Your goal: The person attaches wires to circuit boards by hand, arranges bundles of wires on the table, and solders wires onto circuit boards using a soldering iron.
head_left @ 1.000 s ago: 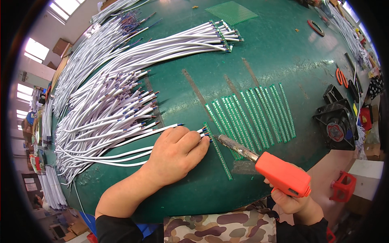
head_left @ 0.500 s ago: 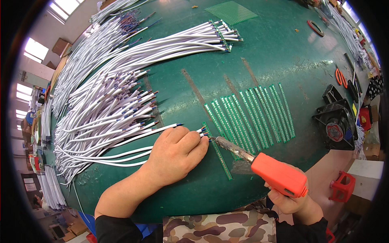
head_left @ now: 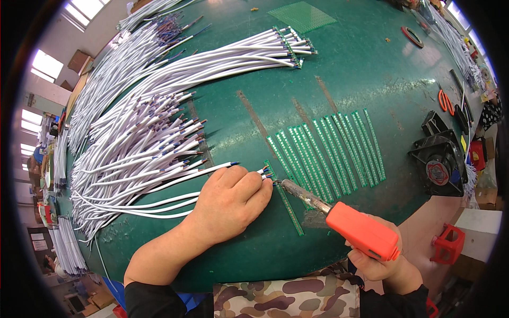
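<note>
The green worktop (head_left: 366,69) takes up most of the view, with a broad pile of white cables (head_left: 138,132) heaped on its left side. A row of green circuit strips (head_left: 344,153) lies side by side near the middle. Smaller than these is the red-handled soldering tool (head_left: 363,233), slanting in from the lower right. The left hand (head_left: 233,193) is curled down on a few cables close to their ends, its thumb side hidden; the right hand (head_left: 380,269) is wrapped around the red handle. One separate strip (head_left: 290,209) lies left of the row, its upper end at the left fingertips, where stripped wire ends (head_left: 267,174) meet it. The metal tip (head_left: 278,182) is at that same spot, though whether it touches is too small to tell. The step in hand appears to be soldering wires to this strip; the next move likely calls for steady wires and fine tip control.
</note>
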A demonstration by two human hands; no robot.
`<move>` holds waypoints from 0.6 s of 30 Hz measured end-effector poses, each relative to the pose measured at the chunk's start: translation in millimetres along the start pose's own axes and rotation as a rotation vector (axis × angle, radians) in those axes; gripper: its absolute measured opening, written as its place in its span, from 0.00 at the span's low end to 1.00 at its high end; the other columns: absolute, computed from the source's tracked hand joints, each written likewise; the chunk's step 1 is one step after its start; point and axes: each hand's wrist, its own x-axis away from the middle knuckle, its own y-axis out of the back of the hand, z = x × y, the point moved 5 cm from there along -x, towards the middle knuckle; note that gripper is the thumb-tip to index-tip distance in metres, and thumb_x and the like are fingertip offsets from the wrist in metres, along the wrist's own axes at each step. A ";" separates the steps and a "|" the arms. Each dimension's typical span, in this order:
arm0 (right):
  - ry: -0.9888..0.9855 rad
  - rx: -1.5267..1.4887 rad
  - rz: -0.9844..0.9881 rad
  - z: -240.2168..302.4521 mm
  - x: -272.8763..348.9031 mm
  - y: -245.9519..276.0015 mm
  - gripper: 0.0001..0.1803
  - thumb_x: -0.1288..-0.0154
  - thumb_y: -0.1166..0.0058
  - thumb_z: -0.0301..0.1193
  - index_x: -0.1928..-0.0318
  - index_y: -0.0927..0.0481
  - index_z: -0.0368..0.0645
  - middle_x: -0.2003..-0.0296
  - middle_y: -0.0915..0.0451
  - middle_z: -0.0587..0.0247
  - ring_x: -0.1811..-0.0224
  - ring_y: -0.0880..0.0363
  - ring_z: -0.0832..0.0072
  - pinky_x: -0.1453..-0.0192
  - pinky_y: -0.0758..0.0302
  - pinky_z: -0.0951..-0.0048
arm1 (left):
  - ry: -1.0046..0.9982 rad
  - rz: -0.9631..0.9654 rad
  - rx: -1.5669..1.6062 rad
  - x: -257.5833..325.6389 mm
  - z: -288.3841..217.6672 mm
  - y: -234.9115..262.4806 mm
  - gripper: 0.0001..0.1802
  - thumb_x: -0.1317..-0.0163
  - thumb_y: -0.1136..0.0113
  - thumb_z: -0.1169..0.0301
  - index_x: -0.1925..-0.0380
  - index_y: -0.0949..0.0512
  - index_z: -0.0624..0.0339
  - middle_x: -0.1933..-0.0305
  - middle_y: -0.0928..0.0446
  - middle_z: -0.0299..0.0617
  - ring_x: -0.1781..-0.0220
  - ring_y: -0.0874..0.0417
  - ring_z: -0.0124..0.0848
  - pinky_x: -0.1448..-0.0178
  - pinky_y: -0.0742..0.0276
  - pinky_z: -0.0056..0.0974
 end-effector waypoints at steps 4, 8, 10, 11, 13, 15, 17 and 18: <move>0.006 0.023 -0.004 1.0 1.0 0.3 0.30 0.47 0.31 0.24 0.43 0.25 0.27 0.55 0.15 0.49 0.68 0.14 0.61 0.64 0.19 0.65 | 0.002 0.011 -0.006 0.4 0.3 -0.1 0.16 0.49 0.36 0.75 0.58 0.19 0.65 0.65 0.26 0.40 0.68 0.23 0.35 0.67 0.28 0.40; 0.000 0.045 0.015 1.6 4.4 5.8 0.30 0.46 0.30 0.26 0.44 0.25 0.28 0.53 0.16 0.46 0.65 0.14 0.58 0.61 0.17 0.63 | 0.001 0.000 -0.003 0.9 0.9 -0.7 0.16 0.49 0.37 0.74 0.58 0.19 0.65 0.65 0.26 0.40 0.69 0.24 0.35 0.67 0.28 0.40; 0.009 0.066 0.001 3.1 9.6 8.1 0.30 0.46 0.30 0.27 0.44 0.25 0.29 0.53 0.16 0.45 0.65 0.14 0.56 0.59 0.17 0.62 | -0.002 -0.004 0.008 -0.5 0.8 0.0 0.16 0.49 0.37 0.74 0.58 0.19 0.65 0.65 0.26 0.40 0.69 0.24 0.35 0.67 0.28 0.40; -0.025 0.058 -0.018 2.4 12.2 8.7 0.30 0.45 0.31 0.28 0.44 0.25 0.29 0.53 0.16 0.45 0.64 0.14 0.56 0.58 0.17 0.61 | -0.003 -0.006 0.008 -0.2 1.1 0.2 0.16 0.49 0.37 0.74 0.58 0.19 0.65 0.65 0.26 0.40 0.69 0.24 0.35 0.67 0.28 0.40; -0.057 0.051 -0.036 2.3 12.1 8.6 0.30 0.45 0.31 0.29 0.43 0.25 0.29 0.53 0.16 0.46 0.63 0.14 0.55 0.57 0.17 0.60 | -0.002 -0.008 -0.003 0.8 1.8 0.6 0.16 0.49 0.37 0.74 0.58 0.19 0.65 0.65 0.26 0.40 0.69 0.24 0.36 0.67 0.28 0.41; -0.117 0.029 -0.020 2.4 8.9 6.6 0.28 0.44 0.32 0.30 0.43 0.24 0.31 0.55 0.16 0.47 0.62 0.14 0.54 0.57 0.17 0.59 | -0.003 -0.008 0.002 2.3 2.7 0.7 0.16 0.49 0.37 0.74 0.58 0.19 0.65 0.65 0.26 0.40 0.69 0.24 0.36 0.67 0.28 0.41; -0.091 0.040 0.031 5.0 4.0 6.1 0.27 0.43 0.33 0.30 0.44 0.22 0.31 0.55 0.16 0.48 0.62 0.14 0.54 0.57 0.17 0.60 | 0.010 -0.001 -0.016 5.2 3.8 3.0 0.16 0.49 0.37 0.74 0.58 0.19 0.65 0.65 0.26 0.40 0.68 0.23 0.36 0.67 0.28 0.41; -0.073 0.058 0.075 5.4 1.8 5.1 0.25 0.43 0.34 0.31 0.45 0.21 0.32 0.55 0.16 0.49 0.62 0.14 0.54 0.56 0.17 0.60 | 0.006 -0.015 -0.007 5.0 2.5 2.8 0.16 0.49 0.37 0.74 0.58 0.19 0.64 0.65 0.26 0.40 0.68 0.24 0.36 0.67 0.27 0.41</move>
